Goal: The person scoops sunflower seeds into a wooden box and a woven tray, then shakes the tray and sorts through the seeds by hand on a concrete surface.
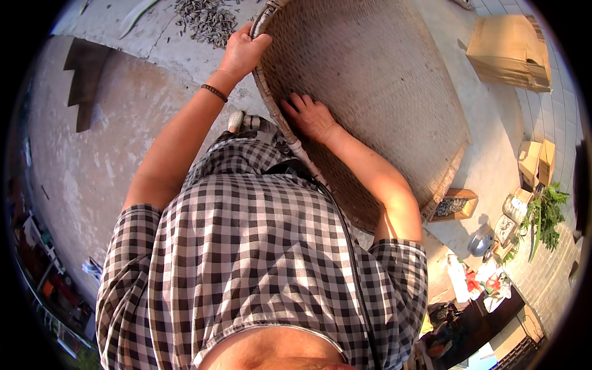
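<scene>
A large woven winnowing basket [376,74] fills the upper middle and is tilted up beside my body. My left hand [242,52] is wrapped round its bound rim at the upper left. Inside the basket, my right hand [310,118] lies against the woven surface near the close rim, fingers spread. I can make out nothing held in the right hand. Left of the basket's rim, a heap of small dark striped seeds [206,21] lies on the concrete.
A large cardboard box [509,52] stands at the upper right, with smaller opened boxes [535,161] below it. A wooden box of dark bits [455,205] sits by the basket's lower right edge. Near it are a round grey-blue container [481,240] and a green leafy plant [546,213].
</scene>
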`<state>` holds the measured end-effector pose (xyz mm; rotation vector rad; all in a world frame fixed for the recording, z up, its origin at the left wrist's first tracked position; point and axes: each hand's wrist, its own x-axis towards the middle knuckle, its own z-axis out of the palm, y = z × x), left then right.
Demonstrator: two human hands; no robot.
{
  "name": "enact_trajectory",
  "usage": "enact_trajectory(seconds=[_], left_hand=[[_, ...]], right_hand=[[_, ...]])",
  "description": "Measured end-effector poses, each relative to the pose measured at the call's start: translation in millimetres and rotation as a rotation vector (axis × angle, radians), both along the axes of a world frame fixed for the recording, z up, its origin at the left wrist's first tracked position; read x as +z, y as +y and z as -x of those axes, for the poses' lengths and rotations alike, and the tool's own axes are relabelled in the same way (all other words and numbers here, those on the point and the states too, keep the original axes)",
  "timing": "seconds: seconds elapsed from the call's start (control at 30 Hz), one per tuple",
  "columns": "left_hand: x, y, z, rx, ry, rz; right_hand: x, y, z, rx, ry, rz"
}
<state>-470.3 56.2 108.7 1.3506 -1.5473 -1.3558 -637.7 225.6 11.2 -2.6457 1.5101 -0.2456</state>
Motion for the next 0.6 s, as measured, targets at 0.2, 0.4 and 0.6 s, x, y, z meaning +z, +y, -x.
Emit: enact_trajectory(seconds=[0.2,0.4,0.6], left_hand=[[-5.0,-2.3,-1.7,-0.010,-0.017,-0.049],[-7.9,-2.7,-0.7,0.018,-0.028,0.035],[-20.2,-10.2,-2.9,0.026,-0.014,0.007]], right_hand=[[-1.6,-20.1,-1.8,0.123,0.007,0.038],[-13.1,-22.7,-6.2,0.124,-0.011,0.135],[-12.5,-30.4,-11.8,0.076,-0.025,0.058]])
